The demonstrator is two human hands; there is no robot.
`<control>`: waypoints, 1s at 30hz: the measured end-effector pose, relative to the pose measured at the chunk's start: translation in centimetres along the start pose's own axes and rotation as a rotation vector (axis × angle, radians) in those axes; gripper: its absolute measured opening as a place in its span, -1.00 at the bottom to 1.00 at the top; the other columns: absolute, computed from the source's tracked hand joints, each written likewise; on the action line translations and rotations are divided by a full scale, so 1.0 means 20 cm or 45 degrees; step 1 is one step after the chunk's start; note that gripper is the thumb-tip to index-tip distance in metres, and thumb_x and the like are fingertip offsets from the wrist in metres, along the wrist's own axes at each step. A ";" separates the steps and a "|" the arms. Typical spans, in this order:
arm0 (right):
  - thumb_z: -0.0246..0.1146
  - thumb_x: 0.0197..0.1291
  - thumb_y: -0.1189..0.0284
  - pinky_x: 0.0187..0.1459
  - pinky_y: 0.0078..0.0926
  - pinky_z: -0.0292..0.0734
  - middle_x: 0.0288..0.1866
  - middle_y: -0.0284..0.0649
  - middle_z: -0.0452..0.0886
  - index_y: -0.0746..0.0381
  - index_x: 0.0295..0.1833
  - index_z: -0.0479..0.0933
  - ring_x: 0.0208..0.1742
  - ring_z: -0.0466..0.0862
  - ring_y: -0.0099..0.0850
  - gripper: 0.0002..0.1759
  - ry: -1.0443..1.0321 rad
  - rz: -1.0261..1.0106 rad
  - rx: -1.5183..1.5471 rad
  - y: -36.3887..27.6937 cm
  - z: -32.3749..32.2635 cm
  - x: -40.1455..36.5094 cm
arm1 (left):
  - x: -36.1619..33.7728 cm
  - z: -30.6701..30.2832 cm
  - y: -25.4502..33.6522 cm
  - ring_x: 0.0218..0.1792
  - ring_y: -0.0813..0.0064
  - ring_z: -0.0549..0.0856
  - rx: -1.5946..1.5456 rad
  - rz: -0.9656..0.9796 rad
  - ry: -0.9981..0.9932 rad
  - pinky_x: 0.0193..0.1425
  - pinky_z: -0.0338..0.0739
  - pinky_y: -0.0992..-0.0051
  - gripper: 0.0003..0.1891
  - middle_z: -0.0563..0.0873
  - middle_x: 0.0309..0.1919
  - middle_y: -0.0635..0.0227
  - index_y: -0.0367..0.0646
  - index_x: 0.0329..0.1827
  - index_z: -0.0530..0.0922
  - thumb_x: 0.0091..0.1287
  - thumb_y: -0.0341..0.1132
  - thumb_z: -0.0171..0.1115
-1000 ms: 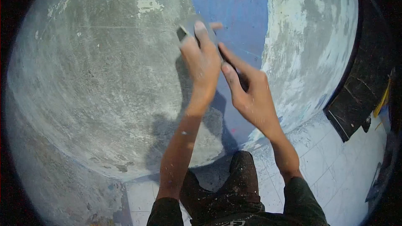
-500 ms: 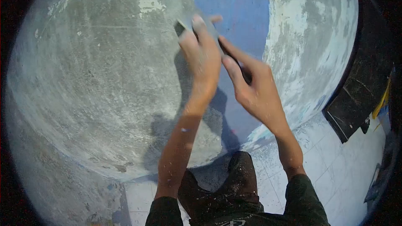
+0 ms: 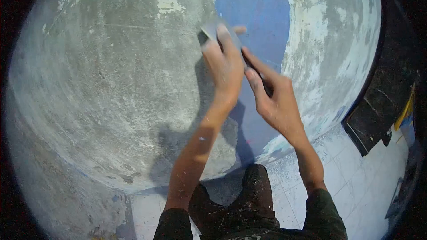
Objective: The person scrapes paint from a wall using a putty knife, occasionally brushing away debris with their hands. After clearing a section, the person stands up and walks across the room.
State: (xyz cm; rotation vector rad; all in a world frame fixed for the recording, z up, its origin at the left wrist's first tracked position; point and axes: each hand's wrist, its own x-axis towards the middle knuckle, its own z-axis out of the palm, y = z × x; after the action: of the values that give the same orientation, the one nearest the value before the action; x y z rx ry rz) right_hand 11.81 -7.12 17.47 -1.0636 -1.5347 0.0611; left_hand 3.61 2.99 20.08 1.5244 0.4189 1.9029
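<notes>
A scraper with a wide grey metal blade [image 3: 236, 40] lies slanted against the wall, at the border of bare grey surface and blue paint [image 3: 253, 0]. My right hand [image 3: 278, 102] is closed round its dark handle [image 3: 267, 87], with the index finger stretched along the tool. Higher up, my left hand [image 3: 227, 71] grips the blade, its fingers pressing on the flat face and slightly blurred. The blade's edge shows at the upper left of the left hand. Part of the handle is hidden inside the right hand.
The wall [image 3: 115, 62] fills most of the view, bare grey on the left, with a patchy whitish area [image 3: 311, 31] right of the blue. Flakes are scattered on the pale tiled floor [image 3: 347, 195]. Dark flat material [image 3: 373, 111] lies at the right. My knees are close to the wall's foot.
Both hands and the scraper have slid slightly down the wall, towards me. The whole view has shifted a little, so the wall appears further right. The grip looks the same.
</notes>
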 end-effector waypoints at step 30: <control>0.19 0.42 0.44 -0.19 -0.37 0.58 -0.22 0.23 0.70 0.33 0.34 0.55 -0.35 0.67 -0.44 -0.57 -0.087 0.110 -0.007 -0.10 -0.07 0.10 | 0.09 0.01 0.11 -0.44 0.64 0.53 0.003 -0.043 -0.018 -0.34 0.44 0.58 -0.47 0.60 -0.43 0.42 -0.35 -0.07 0.73 0.61 -0.09 -0.14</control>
State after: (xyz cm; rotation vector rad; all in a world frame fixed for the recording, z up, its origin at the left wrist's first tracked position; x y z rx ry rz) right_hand 11.97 -7.72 20.52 -1.1416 -1.5503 0.1543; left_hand 3.02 2.46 22.88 1.5216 0.4381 1.8655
